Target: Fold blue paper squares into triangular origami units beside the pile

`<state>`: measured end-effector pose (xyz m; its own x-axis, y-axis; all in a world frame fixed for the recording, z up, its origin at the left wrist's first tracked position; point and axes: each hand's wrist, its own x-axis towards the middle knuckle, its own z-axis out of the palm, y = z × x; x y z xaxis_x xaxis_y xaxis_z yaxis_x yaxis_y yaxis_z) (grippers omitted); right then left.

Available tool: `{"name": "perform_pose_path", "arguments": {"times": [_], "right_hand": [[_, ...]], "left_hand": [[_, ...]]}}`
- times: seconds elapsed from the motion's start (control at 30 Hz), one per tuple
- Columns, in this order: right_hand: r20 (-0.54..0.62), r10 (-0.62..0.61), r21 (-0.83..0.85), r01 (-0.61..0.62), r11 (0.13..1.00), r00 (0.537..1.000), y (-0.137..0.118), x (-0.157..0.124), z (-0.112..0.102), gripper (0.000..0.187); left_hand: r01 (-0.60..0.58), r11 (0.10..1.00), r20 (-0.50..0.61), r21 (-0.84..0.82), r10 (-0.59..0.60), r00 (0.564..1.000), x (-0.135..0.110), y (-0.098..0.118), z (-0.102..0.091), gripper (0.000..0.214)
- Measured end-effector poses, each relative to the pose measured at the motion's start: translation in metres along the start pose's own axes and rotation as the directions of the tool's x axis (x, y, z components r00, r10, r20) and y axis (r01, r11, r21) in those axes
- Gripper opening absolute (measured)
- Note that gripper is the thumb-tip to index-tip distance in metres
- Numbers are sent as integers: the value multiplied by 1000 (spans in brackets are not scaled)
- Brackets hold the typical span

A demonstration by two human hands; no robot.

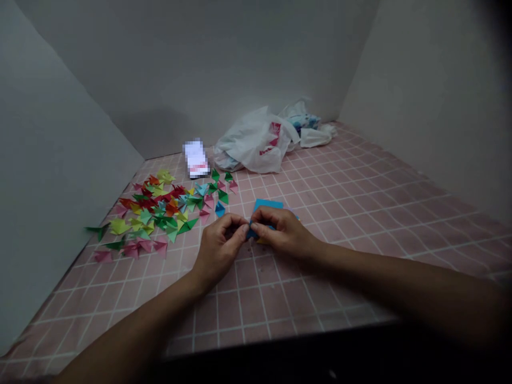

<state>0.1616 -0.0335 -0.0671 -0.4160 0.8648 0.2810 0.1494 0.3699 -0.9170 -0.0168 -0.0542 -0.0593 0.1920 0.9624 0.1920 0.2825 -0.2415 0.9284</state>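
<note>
My left hand [224,242] and my right hand [282,232] meet over the table, their thumbs and forefingers pinched together. Between the fingertips is a small piece of folded blue paper [251,233], mostly hidden by the fingers. Behind and under my right hand lies blue square paper [269,204], with yellow paper [262,241] peeking out at its edge. To the left of my hands spreads a loose heap of small folded paper figures [154,210] in red, green, yellow, pink and light blue. One blue folded figure [220,208] sits closest to my left hand.
A lit phone [196,159], its screen blurred, rests behind the paper figures. Crumpled white plastic bags [260,140] lie against the back wall. Pink checked cloth [340,288] covers the table, with walls on the left, back and right.
</note>
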Motion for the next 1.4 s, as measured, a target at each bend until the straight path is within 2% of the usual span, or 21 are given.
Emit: {"name": "perform_pose_path", "arguments": {"times": [0.3,0.5,0.73,0.83,0.93,1.0,1.17,1.27,1.4], "right_hand": [[12,-46,-65,47,997,999,3,0,0,14],[16,-50,-61,51,997,999,5,-1,3,12],[-50,-67,-74,63,995,997,3,-1,7,12],[8,-34,86,33,996,999,-1,-2,5,13],[-11,5,170,-3,985,1000,-3,-1,4,6],[-16,9,228,-5,974,1000,-3,1,4,9],[73,53,361,-76,929,996,-2,3,3,10],[74,94,362,-114,925,993,-3,2,3,11],[43,98,313,-106,944,994,-3,1,3,13]], "left_hand": [[2,1000,6,21,-2,1000,-1,-3,1,14],[-24,992,-42,124,30,999,0,-3,1,10],[-96,971,-132,219,127,983,1,-1,6,5],[-54,995,-168,89,69,983,2,1,5,8],[14,990,-112,-139,-30,993,5,3,2,12],[43,972,-61,-230,-58,996,7,4,1,13],[54,964,-28,-262,-63,998,6,4,0,14],[60,970,-4,-234,-63,998,5,5,-1,14],[86,958,40,-275,-78,996,4,5,-3,14]]}}
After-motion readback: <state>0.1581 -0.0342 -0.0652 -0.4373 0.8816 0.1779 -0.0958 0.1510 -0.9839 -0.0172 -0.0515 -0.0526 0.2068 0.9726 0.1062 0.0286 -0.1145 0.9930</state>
